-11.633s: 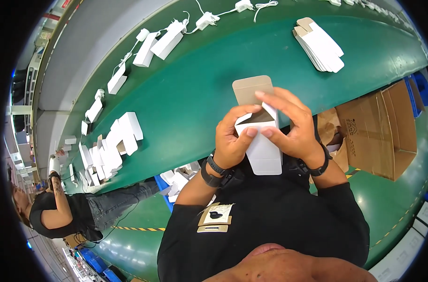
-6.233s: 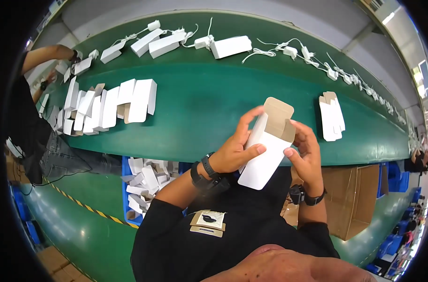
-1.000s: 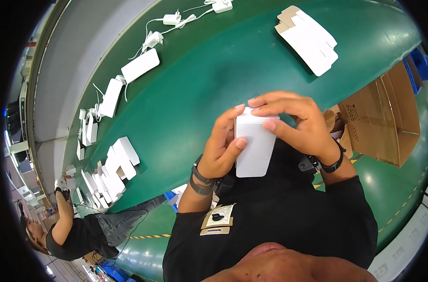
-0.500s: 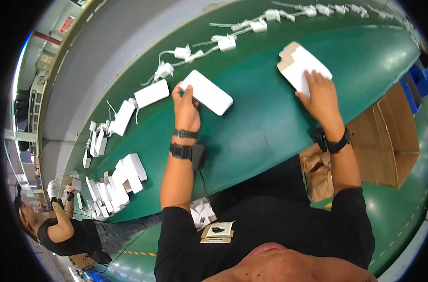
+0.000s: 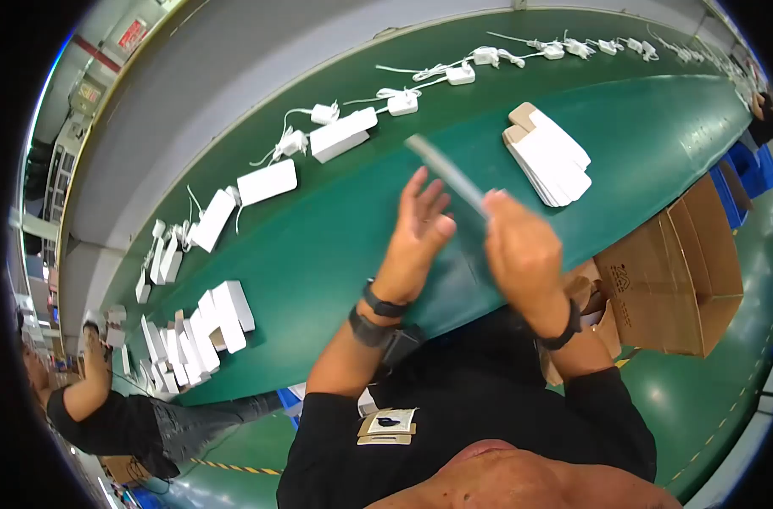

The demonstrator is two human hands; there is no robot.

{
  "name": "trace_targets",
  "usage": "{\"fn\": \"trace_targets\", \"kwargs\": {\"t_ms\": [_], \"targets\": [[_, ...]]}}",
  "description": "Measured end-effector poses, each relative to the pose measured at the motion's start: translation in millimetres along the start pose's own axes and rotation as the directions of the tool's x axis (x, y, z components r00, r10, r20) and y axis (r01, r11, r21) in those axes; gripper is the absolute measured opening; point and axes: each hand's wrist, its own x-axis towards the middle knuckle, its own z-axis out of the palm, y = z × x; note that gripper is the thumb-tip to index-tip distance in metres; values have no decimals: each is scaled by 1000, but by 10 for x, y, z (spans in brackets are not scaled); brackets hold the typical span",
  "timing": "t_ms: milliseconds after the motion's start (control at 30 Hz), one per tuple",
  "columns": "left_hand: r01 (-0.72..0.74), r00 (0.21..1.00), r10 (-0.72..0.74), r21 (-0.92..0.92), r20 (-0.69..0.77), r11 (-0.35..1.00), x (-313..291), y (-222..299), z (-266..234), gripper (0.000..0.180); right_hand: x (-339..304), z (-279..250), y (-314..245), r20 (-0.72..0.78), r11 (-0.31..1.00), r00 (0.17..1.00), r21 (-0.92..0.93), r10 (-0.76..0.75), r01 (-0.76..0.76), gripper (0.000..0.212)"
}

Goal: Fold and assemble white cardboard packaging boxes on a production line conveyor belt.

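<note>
My right hand [image 5: 524, 250] grips one end of a flat, folded white carton [image 5: 451, 175], seen nearly edge-on and smeared by motion. Beside it, my left hand [image 5: 414, 233] is open, fingers apart and palm toward the carton. A small stack of flat white cartons [image 5: 556, 161] with brown inner flaps lies to the right of my hands. Ahead and to the left, a white box [image 5: 344, 136] stands by the row of white power adapters [image 5: 403, 103] with tied cables.
More white boxes [image 5: 267, 182] line the far left of the green table [image 5: 318, 229]. A cluster of white cartons [image 5: 204, 331] stands at the near left. An open brown cardboard box [image 5: 658, 280] sits below the right edge. Another person [image 5: 106, 424] works at the left.
The white box has left my left hand and now stands by the adapters. My right hand has taken a flat carton off the stack and brought it left, toward my left hand.
</note>
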Motion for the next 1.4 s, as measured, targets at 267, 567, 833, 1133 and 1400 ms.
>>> {"fn": "trace_targets", "kwargs": {"t_ms": [267, 567, 833, 1133, 1400], "targets": [[140, 960, -87, -190, 265, 972, -403, 133, -114, 95, 86, -249, -202, 327, 759, 937, 579, 121, -299, 23], [142, 971, -122, -90, 204, 986, -572, 90, 71, 94, 612, -640, 132, 928, 769, 372, 231, 9, -596, 45], [94, 936, -96, 23, 338, 995, -431, 108, 93, 68, 111, -399, 207, 634, 101, 743, 742, 214, -663, 39], [32, 991, -22, -79, 129, 996, -586, -139, 354, 79, -193, -301, 367, 358, 523, 929, 777, 93, -351, 27], [7, 975, -20, 60, 221, 998, -518, -20, 398, 91, 8, -434, 462, 454, 468, 885, 763, 106, -447, 10]]}}
